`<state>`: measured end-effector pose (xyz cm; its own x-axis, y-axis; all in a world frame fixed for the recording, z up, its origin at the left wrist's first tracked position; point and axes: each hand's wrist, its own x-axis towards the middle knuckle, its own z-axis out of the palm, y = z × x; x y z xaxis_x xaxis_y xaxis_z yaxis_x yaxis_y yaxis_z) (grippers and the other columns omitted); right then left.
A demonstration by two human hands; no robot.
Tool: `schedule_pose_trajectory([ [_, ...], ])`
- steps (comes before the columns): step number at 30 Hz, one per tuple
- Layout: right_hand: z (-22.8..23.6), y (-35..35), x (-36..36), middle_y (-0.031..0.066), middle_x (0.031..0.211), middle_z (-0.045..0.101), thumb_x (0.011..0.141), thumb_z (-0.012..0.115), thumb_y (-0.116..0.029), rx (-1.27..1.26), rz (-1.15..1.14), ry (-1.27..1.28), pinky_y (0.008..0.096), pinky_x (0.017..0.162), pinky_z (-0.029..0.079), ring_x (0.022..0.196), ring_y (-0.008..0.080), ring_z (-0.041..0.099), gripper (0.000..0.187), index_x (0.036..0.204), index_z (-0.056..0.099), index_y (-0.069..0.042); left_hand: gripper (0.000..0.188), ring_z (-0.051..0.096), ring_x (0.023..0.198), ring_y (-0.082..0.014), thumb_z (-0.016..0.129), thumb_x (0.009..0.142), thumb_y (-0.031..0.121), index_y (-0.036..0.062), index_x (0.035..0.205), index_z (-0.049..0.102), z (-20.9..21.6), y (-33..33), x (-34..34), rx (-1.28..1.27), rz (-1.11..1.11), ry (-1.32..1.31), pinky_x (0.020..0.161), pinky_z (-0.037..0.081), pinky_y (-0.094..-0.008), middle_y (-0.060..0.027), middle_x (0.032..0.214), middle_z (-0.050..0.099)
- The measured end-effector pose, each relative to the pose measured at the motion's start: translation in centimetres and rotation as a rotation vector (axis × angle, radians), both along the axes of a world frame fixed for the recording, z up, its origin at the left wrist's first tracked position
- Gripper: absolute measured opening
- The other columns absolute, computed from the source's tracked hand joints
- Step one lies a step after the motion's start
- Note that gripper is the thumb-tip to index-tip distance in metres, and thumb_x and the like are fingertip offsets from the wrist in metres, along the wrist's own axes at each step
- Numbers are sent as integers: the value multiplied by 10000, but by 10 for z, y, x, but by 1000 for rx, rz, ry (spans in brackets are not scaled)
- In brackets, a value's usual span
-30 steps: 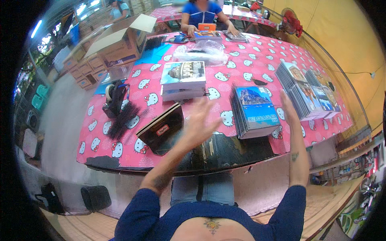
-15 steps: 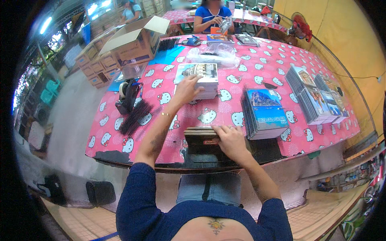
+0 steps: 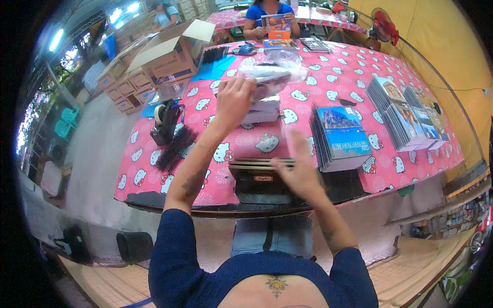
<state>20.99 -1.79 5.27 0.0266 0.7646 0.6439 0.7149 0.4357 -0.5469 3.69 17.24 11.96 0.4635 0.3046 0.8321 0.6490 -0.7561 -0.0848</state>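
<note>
Two hands work over the pink table: the left hand reaches far forward, fingers closed on a thin booklet atop the middle stack. The right hand, fingers spread and empty, hovers beside the dark binding machine at the table's near edge, seemingly to steady it

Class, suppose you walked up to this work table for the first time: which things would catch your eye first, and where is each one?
First comes the pink tablecloth with its white cartoon cats, spread across the whole table. Next, the left hand reaches far forward onto a stack of booklets at the table's middle, while the right hand hovers over a dark machine at the near edge. To the right stands a pile of blue-covered booklets.
</note>
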Motion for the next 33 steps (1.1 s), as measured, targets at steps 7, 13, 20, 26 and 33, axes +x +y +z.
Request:
schedule_pose_trajectory([
  [7,-17,-14,66,68,1160,664,871,734,-35,-255,299,784,315,936,486,1086,154,611,418,1255,571,-2,268,620,875,-247,649,813,66,83,1080,630,57,-137,21,-143,-285,203,758,419,-389,-51,908,642],
  [13,-46,-19,46,33,1096,685,900,714,-25,-141,247,902,294,900,487,1021,118,612,289,1173,620,-14,270,612,838,-206,672,795,85,94,1062,633,45,-142,25,-126,-274,275,753,406,-365,-25,864,613],
  [20,-45,-7,40,26,1093,688,897,731,-60,-204,312,886,277,871,482,982,103,614,293,1168,626,-18,256,616,839,-221,663,804,89,93,1058,628,46,-141,6,-153,-213,273,759,407,-371,-37,847,602],
  [26,-52,-12,45,26,1082,698,897,726,-44,-180,279,870,272,871,485,973,104,624,290,1169,627,-14,183,647,877,-217,616,779,90,68,961,610,50,-141,10,-150,-213,349,797,436,-374,-55,854,633],
  [33,-55,-4,33,44,1139,680,919,696,-32,-121,310,915,280,911,476,1026,110,614,322,1223,593,-3,261,651,878,-231,631,797,74,89,1058,626,62,-135,13,-153,-234,395,805,428,-376,-46,879,646],
])
